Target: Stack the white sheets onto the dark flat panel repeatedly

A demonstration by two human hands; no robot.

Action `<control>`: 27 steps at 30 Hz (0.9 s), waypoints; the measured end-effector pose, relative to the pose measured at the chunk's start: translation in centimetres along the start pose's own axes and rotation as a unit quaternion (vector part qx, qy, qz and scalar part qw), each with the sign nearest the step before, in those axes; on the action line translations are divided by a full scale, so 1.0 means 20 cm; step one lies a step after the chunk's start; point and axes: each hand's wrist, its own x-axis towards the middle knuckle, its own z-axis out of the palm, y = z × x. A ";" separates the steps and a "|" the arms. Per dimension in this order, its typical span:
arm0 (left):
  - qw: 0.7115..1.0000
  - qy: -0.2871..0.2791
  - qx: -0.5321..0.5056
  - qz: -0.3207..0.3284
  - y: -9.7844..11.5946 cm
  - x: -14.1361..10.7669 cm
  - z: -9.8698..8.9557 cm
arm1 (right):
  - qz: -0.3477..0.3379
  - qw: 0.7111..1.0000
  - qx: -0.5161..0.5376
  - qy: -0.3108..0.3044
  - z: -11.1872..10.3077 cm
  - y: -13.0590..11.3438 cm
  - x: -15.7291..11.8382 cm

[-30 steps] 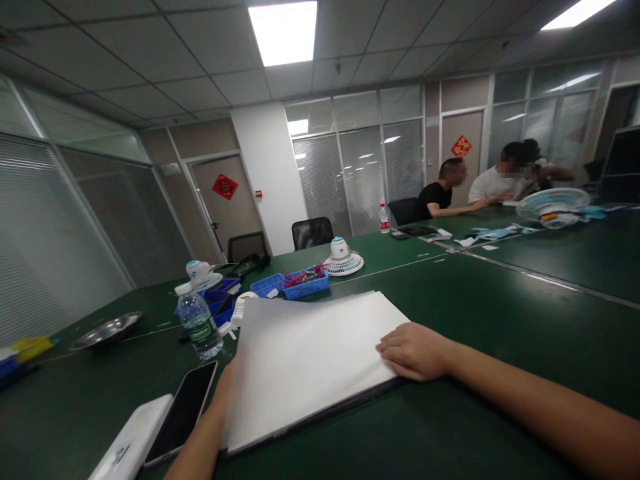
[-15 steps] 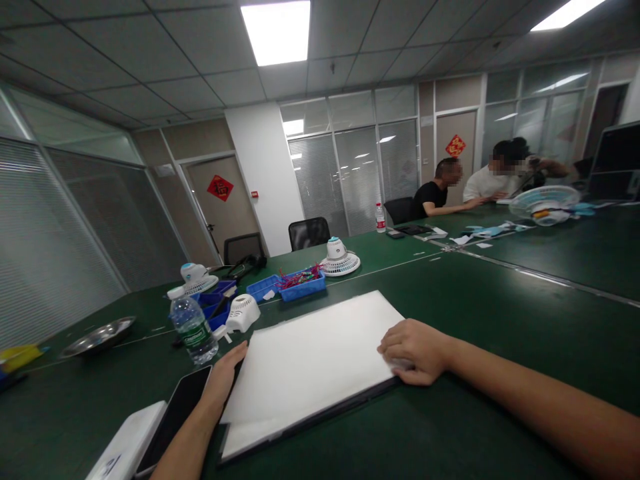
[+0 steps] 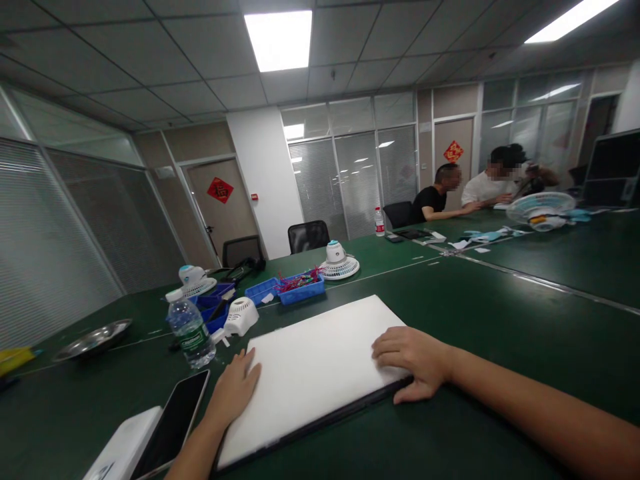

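Observation:
Large white paper [image 3: 310, 380], with a dark base showing along its near edge, lies on the green table before me. My left hand [image 3: 236, 388] rests on the paper's left edge, thumb and fingers apart. Across the right edge lies my right hand [image 3: 413, 360], its fingers stretched over the sheet and its thumb spread off the near edge. Neither hand is closed around anything. To the left of my left hand are a black-screened phone [image 3: 173, 423] and a white box [image 3: 123, 445]. A clear water bottle [image 3: 190, 333] stands just beyond them.
A white plastic housing [image 3: 242, 316], blue trays [image 3: 303, 291] with wires, and white fan parts [image 3: 339, 261] sit behind the paper. A metal dish [image 3: 95, 339] lies far left. Two people [image 3: 435, 197] sit at the far right near a fan grille [image 3: 543, 205].
The top sheet has shifted into line with the layer below, hiding the offset corner. My left hand has moved from beside the left edge onto the paper; my right fingers have stretched out.

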 end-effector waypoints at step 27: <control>0.989 -0.034 -0.143 -0.008 -0.08 0.03 -0.11 | -0.222 0.914 -0.300 0.158 -0.13 -0.13 0.06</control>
